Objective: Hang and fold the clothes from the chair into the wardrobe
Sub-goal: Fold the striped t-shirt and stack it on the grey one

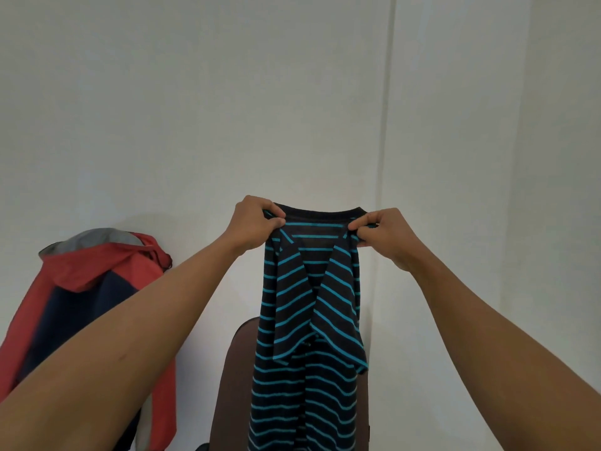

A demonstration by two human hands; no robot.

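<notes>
A dark T-shirt with teal stripes [309, 353] hangs in front of me, held up by its shoulders. My left hand [252, 224] pinches the left shoulder beside the collar. My right hand [385, 234] pinches the right shoulder. Both sleeves are folded in over the shirt's front, and the body hangs straight down past the bottom edge of the frame. Behind the shirt stands a brown chair [231, 385], mostly hidden by the fabric.
A red and navy hooded jacket [81, 307] hangs at the lower left against the white wall [195, 109]. A vertical corner line in the wall runs down on the right, just past the shirt.
</notes>
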